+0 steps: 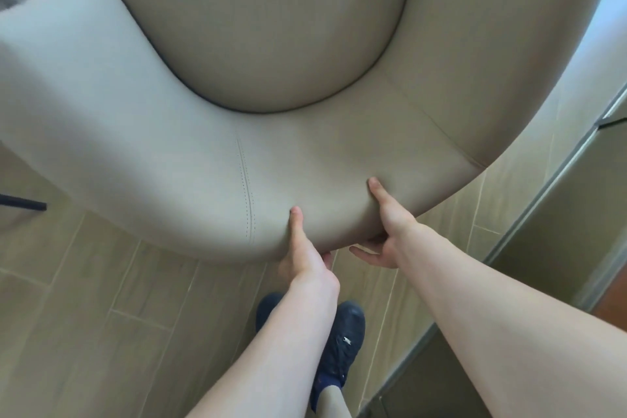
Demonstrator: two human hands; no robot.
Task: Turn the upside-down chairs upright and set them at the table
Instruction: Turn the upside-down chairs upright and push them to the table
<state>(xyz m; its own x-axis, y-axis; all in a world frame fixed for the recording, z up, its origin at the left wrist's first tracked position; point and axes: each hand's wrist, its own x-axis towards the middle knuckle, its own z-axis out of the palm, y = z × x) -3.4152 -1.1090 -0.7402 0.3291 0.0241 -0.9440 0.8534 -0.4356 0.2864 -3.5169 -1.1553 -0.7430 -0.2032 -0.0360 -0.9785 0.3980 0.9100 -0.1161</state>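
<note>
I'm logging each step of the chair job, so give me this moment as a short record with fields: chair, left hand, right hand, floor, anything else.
chair: beige upholstered chair, seat side up, curved backrest toward the person
left hand: left hand grips the backrest's top edge, thumb on the inner face
right hand: right hand grips the same edge beside it, thumb on the inner face, fingers underneath
floor: wood-look tile floor
other: dark shoes below the hands; dark chair legs at left; the table is not in view
</note>
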